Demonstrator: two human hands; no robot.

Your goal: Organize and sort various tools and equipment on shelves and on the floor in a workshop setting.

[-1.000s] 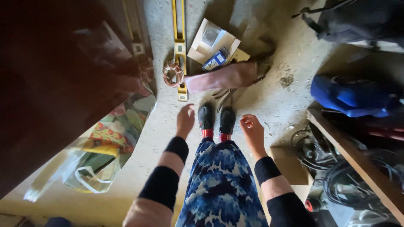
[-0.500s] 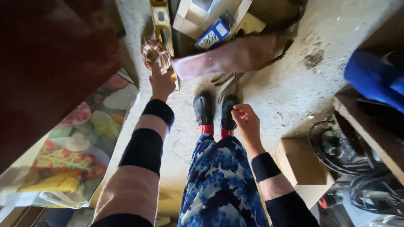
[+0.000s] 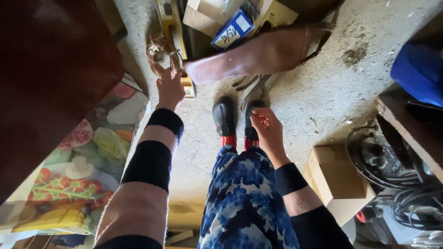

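The left hand [image 3: 170, 90] has its grip clamped on a coil of thin coppery wire [image 3: 161, 54]; loops could snag the yellow metal spirit level [image 3: 171, 27] just beside. The right hand [image 3: 266, 130] is loosely curled, empty.

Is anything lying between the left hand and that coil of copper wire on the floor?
Nothing visible does. The left hand is already at the wire coil, fingers on its lower edge. The yellow level lies just beside the coil and the brown leather piece sits off to the side, neither across the reach.

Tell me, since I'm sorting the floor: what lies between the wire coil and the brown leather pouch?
Head view: the yellow spirit level runs between the wire coil and brown leather pouch.
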